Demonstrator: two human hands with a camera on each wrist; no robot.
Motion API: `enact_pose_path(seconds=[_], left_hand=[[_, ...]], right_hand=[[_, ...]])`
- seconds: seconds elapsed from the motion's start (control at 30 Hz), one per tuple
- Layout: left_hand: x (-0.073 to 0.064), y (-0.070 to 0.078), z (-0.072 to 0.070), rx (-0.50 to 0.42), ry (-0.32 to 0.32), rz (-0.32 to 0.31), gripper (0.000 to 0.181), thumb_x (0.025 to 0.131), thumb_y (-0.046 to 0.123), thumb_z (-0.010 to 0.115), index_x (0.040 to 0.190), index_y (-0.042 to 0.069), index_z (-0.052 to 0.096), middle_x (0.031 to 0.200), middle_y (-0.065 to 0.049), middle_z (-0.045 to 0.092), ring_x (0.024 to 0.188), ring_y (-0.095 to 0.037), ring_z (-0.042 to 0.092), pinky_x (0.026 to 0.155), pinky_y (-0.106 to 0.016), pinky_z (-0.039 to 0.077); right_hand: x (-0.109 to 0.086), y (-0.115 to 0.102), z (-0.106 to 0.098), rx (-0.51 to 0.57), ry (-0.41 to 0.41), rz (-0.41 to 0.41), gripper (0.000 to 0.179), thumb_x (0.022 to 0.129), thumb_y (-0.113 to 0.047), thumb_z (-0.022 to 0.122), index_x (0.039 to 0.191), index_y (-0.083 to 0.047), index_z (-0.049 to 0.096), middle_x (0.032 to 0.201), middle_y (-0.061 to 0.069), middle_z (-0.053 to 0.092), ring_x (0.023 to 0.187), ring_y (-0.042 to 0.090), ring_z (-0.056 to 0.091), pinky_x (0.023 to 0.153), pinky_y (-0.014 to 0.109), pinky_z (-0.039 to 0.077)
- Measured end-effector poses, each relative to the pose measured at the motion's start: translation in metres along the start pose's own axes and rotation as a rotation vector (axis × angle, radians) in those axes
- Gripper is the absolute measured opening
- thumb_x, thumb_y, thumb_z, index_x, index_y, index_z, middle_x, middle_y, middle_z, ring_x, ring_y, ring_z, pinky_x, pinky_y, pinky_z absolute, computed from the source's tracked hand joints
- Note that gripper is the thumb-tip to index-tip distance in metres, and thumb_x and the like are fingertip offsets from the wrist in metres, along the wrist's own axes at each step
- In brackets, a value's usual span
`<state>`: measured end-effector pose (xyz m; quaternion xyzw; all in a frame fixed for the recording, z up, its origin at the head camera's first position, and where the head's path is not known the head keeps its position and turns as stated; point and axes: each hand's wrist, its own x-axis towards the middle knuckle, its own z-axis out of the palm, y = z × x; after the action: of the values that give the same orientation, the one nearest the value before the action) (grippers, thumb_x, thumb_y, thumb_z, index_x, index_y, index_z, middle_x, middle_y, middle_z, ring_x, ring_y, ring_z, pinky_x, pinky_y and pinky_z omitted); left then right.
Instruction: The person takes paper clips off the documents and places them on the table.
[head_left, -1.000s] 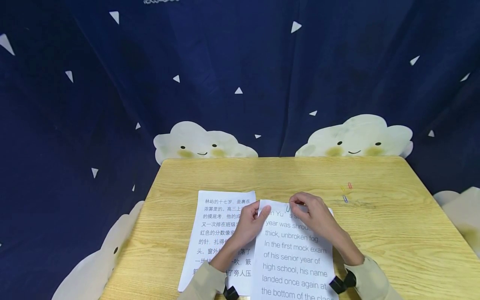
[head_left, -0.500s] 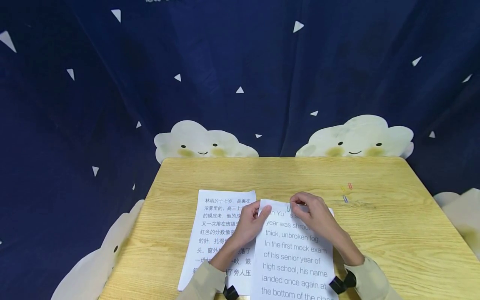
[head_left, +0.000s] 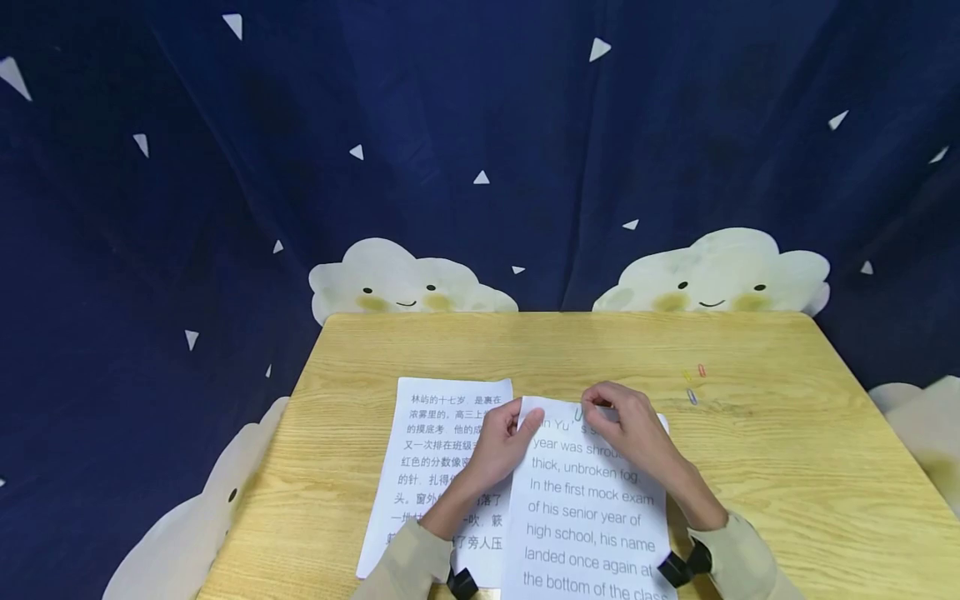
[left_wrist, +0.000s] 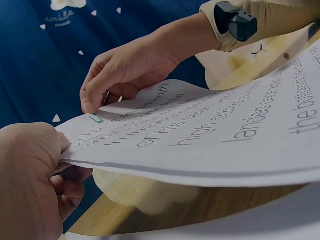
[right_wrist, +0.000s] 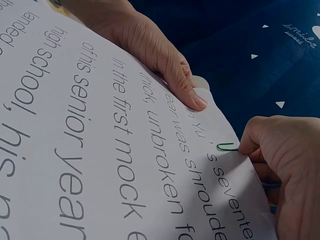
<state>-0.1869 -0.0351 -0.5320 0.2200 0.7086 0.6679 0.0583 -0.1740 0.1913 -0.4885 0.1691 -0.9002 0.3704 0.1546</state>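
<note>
Two printed sheets lie side by side near the front edge of the tabletop (head_left: 750, 467), about midway between its left and right edges. The Chinese sheet (head_left: 431, 450) lies to the left; the English sheet (head_left: 592, 517) lies to its right, overlapping its right margin and running off the front edge of the view. The left hand (head_left: 498, 446) rests over the seam between the two sheets, its thumb on the English sheet's far left corner. The right hand (head_left: 630, 425) sits at that sheet's far edge, where a paper clip (head_left: 579, 413) sits on the edge. Three loose paper clips (head_left: 692, 383) lie on the tabletop to the right of the sheets, towards the right edge. A backdrop cloth (head_left: 480, 150) hangs behind the far edge.
</note>
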Motion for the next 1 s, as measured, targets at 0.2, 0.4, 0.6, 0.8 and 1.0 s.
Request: enact_pose_path(seconds=[0.2,0.4,0.6,0.8,1.0], left_hand=[[0.0,0.001,0.001,0.001,-0.004,0.005,0.023,0.101,0.029,0.054,0.11,0.013,0.068,0.067,-0.008,0.065,0.048,-0.015,0.06,0.039,-0.025,0.047],[0.001,0.003,0.002,0.01,-0.003,0.002,0.025,0.101,0.031,0.053,0.111,0.013,0.068,0.067,-0.01,0.065,0.049,-0.017,0.06,0.039,-0.025,0.046],[0.001,0.003,0.002,-0.011,-0.005,0.017,0.024,0.101,0.027,0.053,0.112,0.011,0.068,0.071,-0.012,0.068,0.051,-0.023,0.064,0.04,-0.028,0.051],[0.001,0.0,0.002,-0.016,-0.007,0.014,0.024,0.102,0.027,0.053,0.112,0.012,0.067,0.073,-0.01,0.069,0.052,-0.021,0.065,0.042,-0.027,0.052],[0.0,-0.001,0.002,-0.035,-0.01,0.016,0.024,0.102,0.025,0.052,0.114,0.009,0.067,0.075,-0.013,0.07,0.054,-0.024,0.067,0.043,-0.029,0.053]], right_hand=[[-0.002,0.002,0.0,0.021,0.014,-0.002,0.008,0.091,-0.015,0.064,0.088,-0.022,0.065,0.086,-0.004,0.066,0.077,0.005,0.058,0.073,0.019,0.05],[-0.001,0.003,-0.001,0.058,0.034,-0.038,0.012,0.088,-0.009,0.065,0.088,-0.021,0.066,0.086,-0.003,0.067,0.079,0.005,0.06,0.073,0.015,0.049],[-0.001,0.003,-0.002,0.09,0.043,-0.038,0.011,0.089,-0.009,0.066,0.088,-0.02,0.067,0.085,-0.002,0.068,0.078,0.006,0.061,0.072,0.015,0.05],[0.001,0.005,-0.007,0.121,0.055,-0.016,0.016,0.087,-0.002,0.065,0.09,-0.017,0.069,0.081,-0.006,0.064,0.07,0.01,0.056,0.059,0.019,0.048],[0.002,0.009,-0.01,0.122,0.048,-0.021,0.017,0.085,0.001,0.066,0.09,-0.016,0.069,0.079,-0.008,0.063,0.066,0.01,0.053,0.054,0.021,0.045]])
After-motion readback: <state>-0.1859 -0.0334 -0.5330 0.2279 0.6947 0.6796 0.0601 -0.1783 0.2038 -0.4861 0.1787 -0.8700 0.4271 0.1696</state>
